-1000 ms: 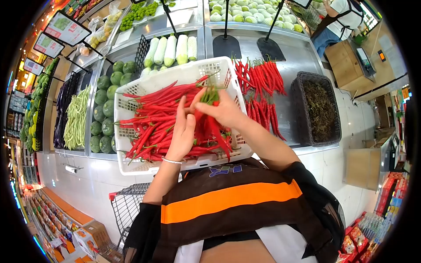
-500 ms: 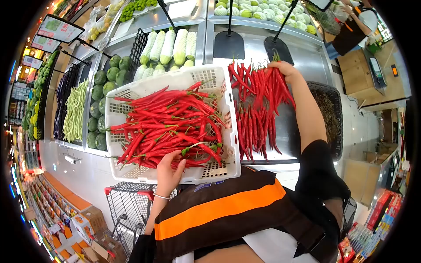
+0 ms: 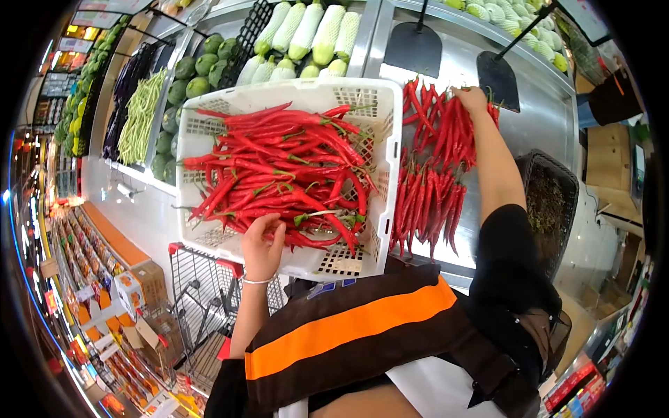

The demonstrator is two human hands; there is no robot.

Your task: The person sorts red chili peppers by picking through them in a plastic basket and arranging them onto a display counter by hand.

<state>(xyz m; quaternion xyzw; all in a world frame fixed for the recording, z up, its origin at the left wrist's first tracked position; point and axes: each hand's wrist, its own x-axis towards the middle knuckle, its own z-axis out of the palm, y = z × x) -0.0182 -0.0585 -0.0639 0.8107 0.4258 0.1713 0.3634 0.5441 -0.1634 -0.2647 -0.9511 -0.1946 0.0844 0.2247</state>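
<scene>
A white plastic crate (image 3: 394, 132) stands in front of me, heaped with long red chili peppers (image 3: 272, 164). My left hand (image 3: 262, 245) rests at its near side against the lowest peppers, fingers bent and thumb apart, with nothing visibly held. To the right of the crate, red chili peppers (image 3: 425, 209) lie in two rows on the metal display. In the far row, my right hand (image 3: 471, 102) is closed around the stem ends of a bunch of chili peppers (image 3: 456, 136). Its fingertips are partly hidden.
Black sign bases (image 3: 498, 80) stand behind the peppers. A dark basket (image 3: 554, 209) is at the right. Netted gourds (image 3: 306, 31), watermelons (image 3: 202, 66) and green beans (image 3: 143, 118) lie to the far left. A shopping cart (image 3: 209, 285) stands below the crate.
The view has shifted, so the display appears farther right. My right hand has moved slightly left over the display, and its bunch now lies closer to the other peppers. My left hand stays by the crate.
</scene>
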